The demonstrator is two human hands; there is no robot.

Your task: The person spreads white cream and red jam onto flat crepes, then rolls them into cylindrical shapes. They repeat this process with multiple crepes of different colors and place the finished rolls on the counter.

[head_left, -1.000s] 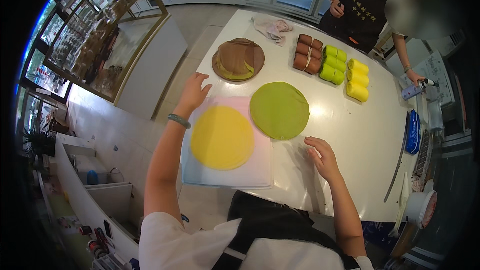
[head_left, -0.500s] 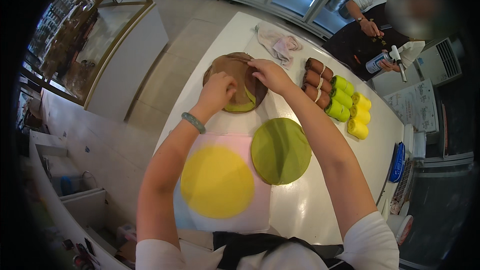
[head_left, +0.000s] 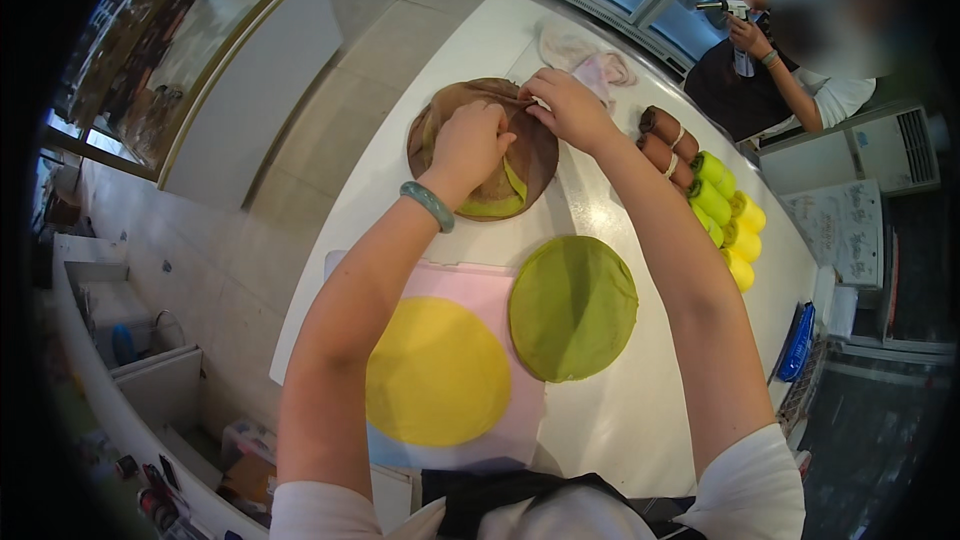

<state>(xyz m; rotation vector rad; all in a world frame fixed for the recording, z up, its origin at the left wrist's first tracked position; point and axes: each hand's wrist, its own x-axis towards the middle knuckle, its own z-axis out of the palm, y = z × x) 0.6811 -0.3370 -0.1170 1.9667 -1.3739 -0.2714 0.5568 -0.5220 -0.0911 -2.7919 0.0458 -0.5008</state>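
Observation:
A round pile of thin brown crepes (head_left: 425, 140) lies on the far part of the white table. My right hand (head_left: 572, 110) pinches a gathered edge of the top brown crepe at the pile's far right. Over the pile's middle, my left hand (head_left: 468, 148) is closed with its fingers curled. Whatever its fingertips hold is hidden. A green fold (head_left: 510, 188) shows under the brown layer at the near side. Closer to me lie a round green crepe pile (head_left: 573, 310) and a round yellow crepe (head_left: 440, 370) on a pale pink sheet (head_left: 525, 395).
Brown rolls (head_left: 662, 155), green rolls (head_left: 710, 198) and yellow rolls (head_left: 743, 230) stand along the right. A crumpled cloth (head_left: 590, 58) lies at the far edge. Across the table, a co-worker (head_left: 745, 95) holds a blowtorch (head_left: 738, 12). A glass display case (head_left: 235, 0) stands left.
My left hand has moved farther over the brown pile, closer to my right hand. The right hand stays at the crepe's edge. The co-worker has raised the blowtorch. The view has shifted slightly.

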